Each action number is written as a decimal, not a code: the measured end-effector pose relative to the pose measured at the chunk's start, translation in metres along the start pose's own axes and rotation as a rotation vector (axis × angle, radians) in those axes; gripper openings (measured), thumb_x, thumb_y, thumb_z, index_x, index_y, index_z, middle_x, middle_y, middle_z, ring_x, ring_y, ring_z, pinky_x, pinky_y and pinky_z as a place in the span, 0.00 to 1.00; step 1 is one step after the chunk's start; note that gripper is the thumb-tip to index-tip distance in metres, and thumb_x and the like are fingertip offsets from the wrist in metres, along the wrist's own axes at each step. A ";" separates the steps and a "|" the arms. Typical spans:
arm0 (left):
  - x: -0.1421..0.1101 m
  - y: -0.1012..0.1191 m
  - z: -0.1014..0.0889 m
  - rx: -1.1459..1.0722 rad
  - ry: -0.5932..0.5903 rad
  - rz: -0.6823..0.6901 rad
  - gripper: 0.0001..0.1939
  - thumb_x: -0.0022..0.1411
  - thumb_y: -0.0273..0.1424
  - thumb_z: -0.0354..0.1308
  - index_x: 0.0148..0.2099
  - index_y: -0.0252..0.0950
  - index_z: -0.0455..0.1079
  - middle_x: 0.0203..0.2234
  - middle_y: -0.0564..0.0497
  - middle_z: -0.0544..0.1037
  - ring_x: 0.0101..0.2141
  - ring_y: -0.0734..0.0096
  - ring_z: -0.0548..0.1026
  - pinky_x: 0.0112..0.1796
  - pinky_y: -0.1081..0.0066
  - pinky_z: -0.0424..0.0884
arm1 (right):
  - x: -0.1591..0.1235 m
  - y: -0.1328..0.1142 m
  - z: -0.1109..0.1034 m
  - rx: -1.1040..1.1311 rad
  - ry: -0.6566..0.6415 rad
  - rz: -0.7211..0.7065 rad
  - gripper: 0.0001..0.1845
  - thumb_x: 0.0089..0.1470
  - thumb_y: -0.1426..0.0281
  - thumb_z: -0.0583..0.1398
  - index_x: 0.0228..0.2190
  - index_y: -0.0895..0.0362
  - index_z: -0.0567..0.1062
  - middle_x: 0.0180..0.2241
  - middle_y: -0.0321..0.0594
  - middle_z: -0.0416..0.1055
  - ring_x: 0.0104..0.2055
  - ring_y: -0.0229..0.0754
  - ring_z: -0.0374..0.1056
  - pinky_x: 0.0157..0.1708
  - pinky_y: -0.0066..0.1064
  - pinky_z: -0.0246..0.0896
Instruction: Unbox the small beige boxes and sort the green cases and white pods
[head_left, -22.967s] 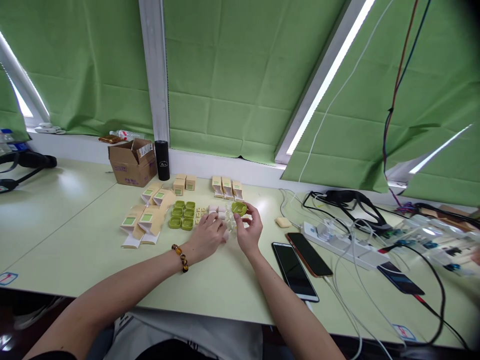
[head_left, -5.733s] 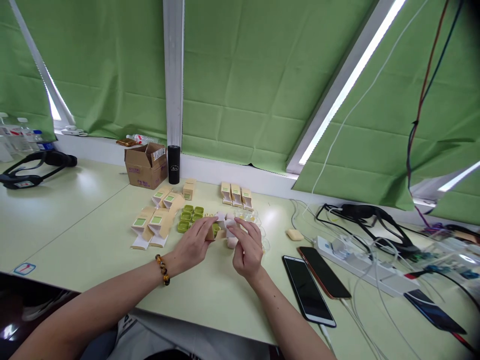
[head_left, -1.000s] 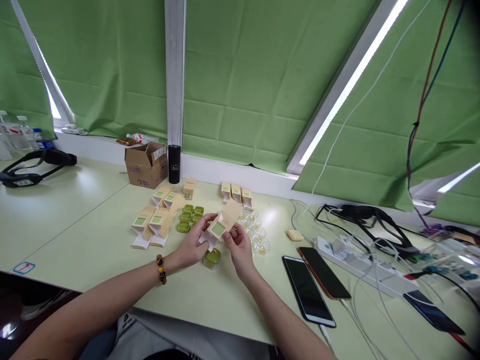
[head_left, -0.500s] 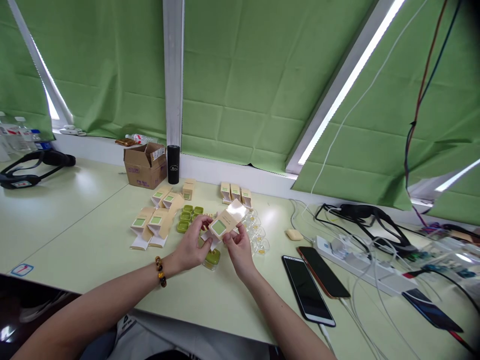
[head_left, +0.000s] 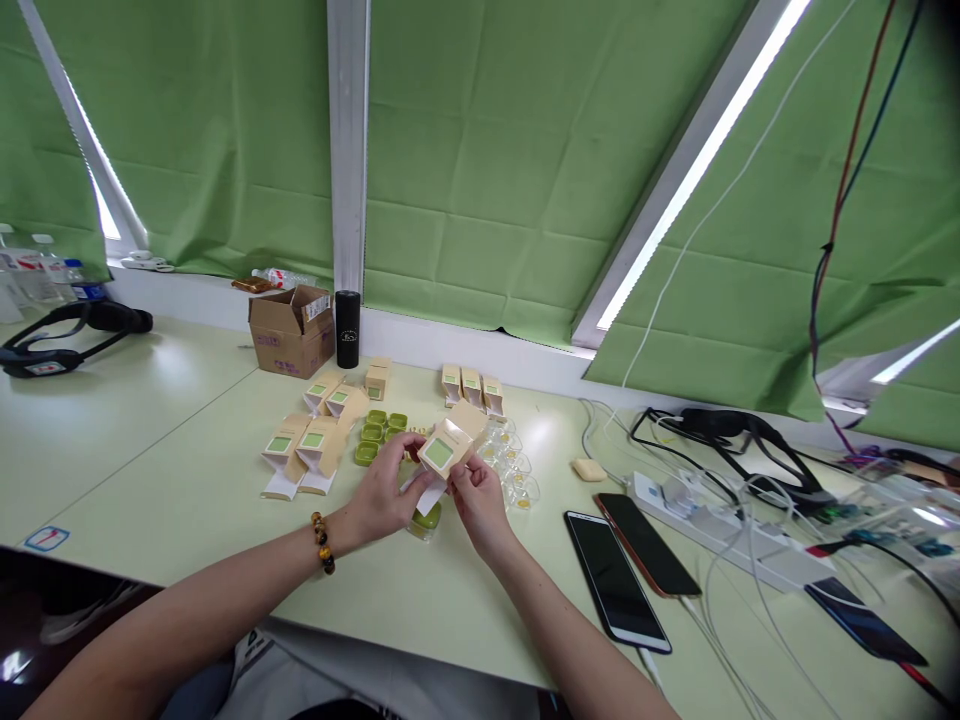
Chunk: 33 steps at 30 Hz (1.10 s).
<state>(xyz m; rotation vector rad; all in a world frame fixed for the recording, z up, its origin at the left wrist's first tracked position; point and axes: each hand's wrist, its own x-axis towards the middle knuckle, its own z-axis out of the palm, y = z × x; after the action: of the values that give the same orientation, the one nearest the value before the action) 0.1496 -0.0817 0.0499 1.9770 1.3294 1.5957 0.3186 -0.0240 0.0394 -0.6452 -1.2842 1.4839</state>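
A small kraft cardboard box [head_left: 454, 432] with a green window and a white flap hangs above the table, held between both hands. My left hand [head_left: 384, 492] grips its left side with thumb and fingers. On the lower right edge, the fingers of my right hand [head_left: 480, 500] are closed. Below the box sits a green container [head_left: 426, 520] with a clear part, partly hidden. Several green containers [head_left: 371, 440] stand in rows beyond my left hand. Clear plastic covers [head_left: 517, 475] with yellow dots lie right of the box, partly behind my right hand.
Similar kraft boxes [head_left: 319, 452] stand at left, more kraft boxes [head_left: 471, 385] at the back. Behind them are a brown carton [head_left: 289, 335] and a black tumbler [head_left: 347, 330]. Phones [head_left: 616, 578], a power strip [head_left: 720, 525] and cables crowd the right side.
The kraft box has been tilted in my hands, so its top flap catches less glare and the white lower flap shows more. Both hands stay nearly in place.
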 end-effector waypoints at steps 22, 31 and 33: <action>0.002 -0.004 0.005 -0.480 -0.057 -0.207 0.24 0.69 0.39 0.61 0.63 0.41 0.61 0.57 0.41 0.73 0.57 0.56 0.73 0.57 0.58 0.70 | -0.002 -0.011 0.000 0.062 0.070 0.047 0.26 0.48 0.51 0.73 0.42 0.55 0.81 0.38 0.44 0.84 0.38 0.50 0.80 0.36 0.39 0.76; 0.012 -0.004 -0.001 -0.680 -0.085 -0.347 0.25 0.62 0.44 0.68 0.55 0.37 0.69 0.47 0.43 0.80 0.49 0.59 0.77 0.51 0.61 0.73 | 0.000 -0.009 -0.004 0.090 0.200 0.028 0.26 0.44 0.57 0.76 0.42 0.57 0.81 0.43 0.47 0.84 0.37 0.51 0.81 0.38 0.43 0.79; 0.013 -0.001 -0.003 -0.647 -0.080 -0.333 0.23 0.63 0.46 0.67 0.51 0.37 0.72 0.46 0.43 0.80 0.47 0.60 0.77 0.49 0.64 0.74 | 0.000 -0.008 -0.005 0.092 0.203 0.026 0.26 0.44 0.57 0.76 0.42 0.57 0.81 0.41 0.46 0.84 0.37 0.50 0.81 0.37 0.42 0.80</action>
<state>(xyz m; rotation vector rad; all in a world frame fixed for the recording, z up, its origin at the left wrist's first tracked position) 0.1463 -0.0721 0.0580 1.3380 0.8901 1.5097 0.3258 -0.0227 0.0457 -0.7344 -1.0497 1.4493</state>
